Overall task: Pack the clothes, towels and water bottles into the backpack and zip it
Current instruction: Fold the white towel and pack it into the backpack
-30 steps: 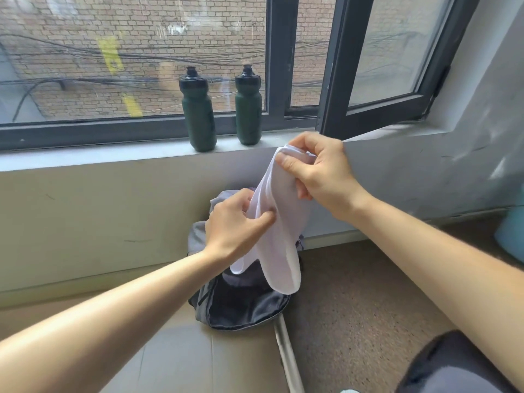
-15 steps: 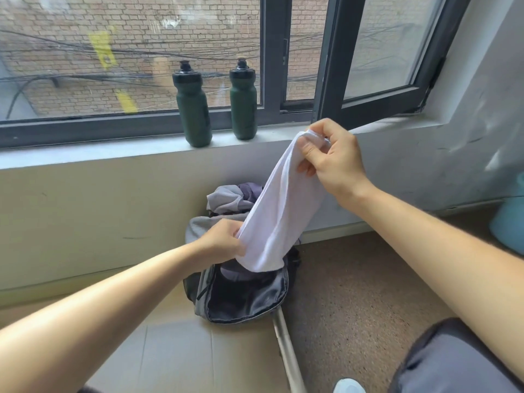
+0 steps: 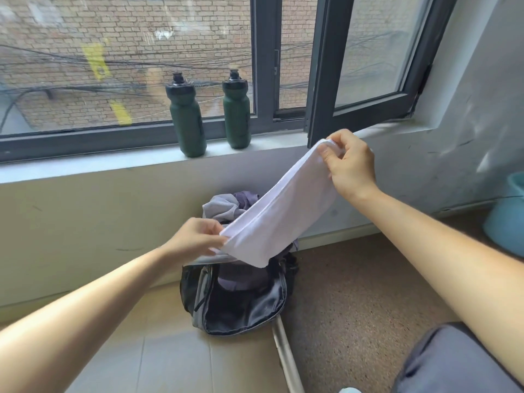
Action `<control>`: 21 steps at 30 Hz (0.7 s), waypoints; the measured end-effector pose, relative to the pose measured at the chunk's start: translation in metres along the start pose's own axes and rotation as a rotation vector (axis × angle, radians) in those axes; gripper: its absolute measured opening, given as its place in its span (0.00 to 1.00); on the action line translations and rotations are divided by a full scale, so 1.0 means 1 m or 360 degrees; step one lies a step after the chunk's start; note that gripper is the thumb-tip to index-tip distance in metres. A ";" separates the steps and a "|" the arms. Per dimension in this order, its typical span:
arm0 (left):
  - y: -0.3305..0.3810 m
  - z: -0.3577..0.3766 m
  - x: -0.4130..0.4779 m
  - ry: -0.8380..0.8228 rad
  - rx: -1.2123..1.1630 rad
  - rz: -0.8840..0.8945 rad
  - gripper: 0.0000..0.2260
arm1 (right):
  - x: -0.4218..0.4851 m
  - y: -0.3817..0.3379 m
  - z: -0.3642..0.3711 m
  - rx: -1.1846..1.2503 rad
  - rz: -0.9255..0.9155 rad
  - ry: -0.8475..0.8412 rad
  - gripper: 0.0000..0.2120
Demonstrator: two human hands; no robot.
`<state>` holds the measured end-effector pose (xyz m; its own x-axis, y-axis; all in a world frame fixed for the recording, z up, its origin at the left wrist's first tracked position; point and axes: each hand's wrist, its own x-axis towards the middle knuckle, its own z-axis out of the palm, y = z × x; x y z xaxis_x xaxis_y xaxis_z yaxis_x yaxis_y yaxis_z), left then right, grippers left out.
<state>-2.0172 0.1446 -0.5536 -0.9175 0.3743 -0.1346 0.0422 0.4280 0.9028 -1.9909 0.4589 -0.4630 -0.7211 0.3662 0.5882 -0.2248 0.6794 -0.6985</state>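
A white towel (image 3: 279, 219) is stretched on a slant between my hands, above the backpack. My left hand (image 3: 195, 239) pinches its lower end and my right hand (image 3: 350, 163) grips its upper end. The dark backpack (image 3: 241, 304) stands unzipped on the floor against the wall, with purple cloth inside. Grey and purple clothes (image 3: 226, 205) lie bunched behind the towel at the bag's top. Two dark green water bottles (image 3: 187, 120) (image 3: 236, 112) stand upright on the window sill.
The window sill (image 3: 85, 165) runs across the wall above the bag, and an open window frame (image 3: 365, 80) juts out at the right. A blue tub (image 3: 507, 217) sits at the far right. My knee (image 3: 453, 361) is at the bottom right.
My hands have pulled apart, drawing the towel out from a hanging bunch into a long slanted strip. The right hand went up and right, the left hand lower and left.
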 end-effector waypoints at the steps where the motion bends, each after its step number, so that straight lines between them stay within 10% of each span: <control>1: 0.004 -0.005 0.000 0.0064 -0.0141 0.0019 0.11 | 0.003 0.010 -0.001 -0.0081 0.0071 -0.0010 0.07; 10: 0.014 -0.014 0.007 0.0924 -0.0309 0.0328 0.06 | 0.000 0.047 0.009 0.0191 0.0489 -0.0337 0.08; 15: 0.020 -0.034 0.009 0.0488 0.0307 -0.0242 0.07 | -0.003 0.049 0.009 -0.0092 0.0574 -0.0658 0.08; 21: 0.036 -0.038 0.005 0.0672 -0.0267 -0.0184 0.07 | -0.003 0.052 0.015 -0.0017 0.0535 -0.0560 0.10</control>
<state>-2.0355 0.1310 -0.5060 -0.9945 -0.0505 -0.0915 -0.1024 0.2954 0.9499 -2.0102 0.4839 -0.5073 -0.9308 0.3307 0.1559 0.0642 0.5675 -0.8209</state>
